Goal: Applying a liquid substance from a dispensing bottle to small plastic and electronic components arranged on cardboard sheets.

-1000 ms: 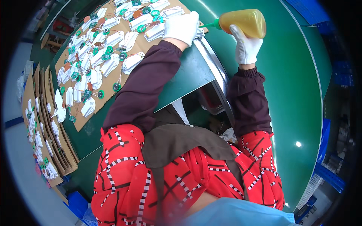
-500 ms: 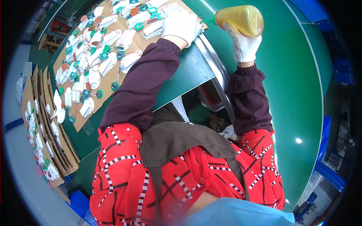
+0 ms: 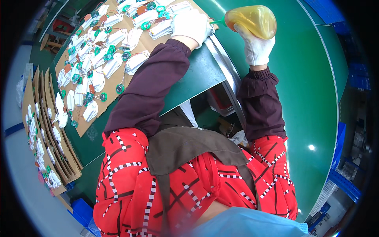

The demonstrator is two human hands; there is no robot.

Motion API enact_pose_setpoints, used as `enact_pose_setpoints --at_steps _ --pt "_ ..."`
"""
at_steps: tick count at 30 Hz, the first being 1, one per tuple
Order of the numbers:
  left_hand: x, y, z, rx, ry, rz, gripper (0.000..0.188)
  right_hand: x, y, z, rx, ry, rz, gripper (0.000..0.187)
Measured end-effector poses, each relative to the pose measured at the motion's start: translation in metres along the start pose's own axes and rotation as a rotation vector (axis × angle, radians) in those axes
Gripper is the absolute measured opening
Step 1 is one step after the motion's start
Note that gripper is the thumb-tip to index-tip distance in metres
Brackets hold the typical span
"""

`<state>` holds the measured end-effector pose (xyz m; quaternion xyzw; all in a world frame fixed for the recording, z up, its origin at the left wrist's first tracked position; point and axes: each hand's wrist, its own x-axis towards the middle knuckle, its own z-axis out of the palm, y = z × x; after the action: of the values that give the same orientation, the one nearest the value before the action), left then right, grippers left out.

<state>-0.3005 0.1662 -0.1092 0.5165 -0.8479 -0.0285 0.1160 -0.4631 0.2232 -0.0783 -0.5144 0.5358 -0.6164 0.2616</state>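
My right hand (image 3: 257,46), in a white glove, grips a clear squeeze bottle (image 3: 254,19) of yellowish liquid, tilted on its side. Its green nozzle (image 3: 217,22) points left, and the tip reaches the fingers of my left hand (image 3: 190,27). That hand, also gloved in white, is closed at the right edge of a cardboard sheet (image 3: 147,42); what its fingers hold is hidden and washed out by glare. Across the cardboard lie many white plastic housings (image 3: 113,65) with green circuit boards (image 3: 108,56), thin wires and round black-and-green parts (image 3: 120,89).
A green tabletop (image 3: 304,98) extends to the right. A metal rail (image 3: 224,59) runs along the edge of an opening beside my lap, with a red bin (image 3: 226,108) inside. At the left, several cardboard sheets (image 3: 59,146) bearing similar white parts stand stacked.
The bottle and my right hand have shifted very slightly to the right. My left hand stays almost in place at the nozzle's tip.
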Motion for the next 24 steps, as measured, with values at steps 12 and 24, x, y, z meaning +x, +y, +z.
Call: enact_pose_setpoints --at_steps 12,24 --pt "0.001 -0.001 0.004 0.040 -0.014 -0.004 0.037 -0.002 -0.012 -0.003 -0.023 -0.006 0.053 0.047" --pt "-0.001 -0.003 0.011 0.093 0.111 0.053 0.034 -0.002 -0.007 -0.009 0.041 -0.009 0.040 0.045"
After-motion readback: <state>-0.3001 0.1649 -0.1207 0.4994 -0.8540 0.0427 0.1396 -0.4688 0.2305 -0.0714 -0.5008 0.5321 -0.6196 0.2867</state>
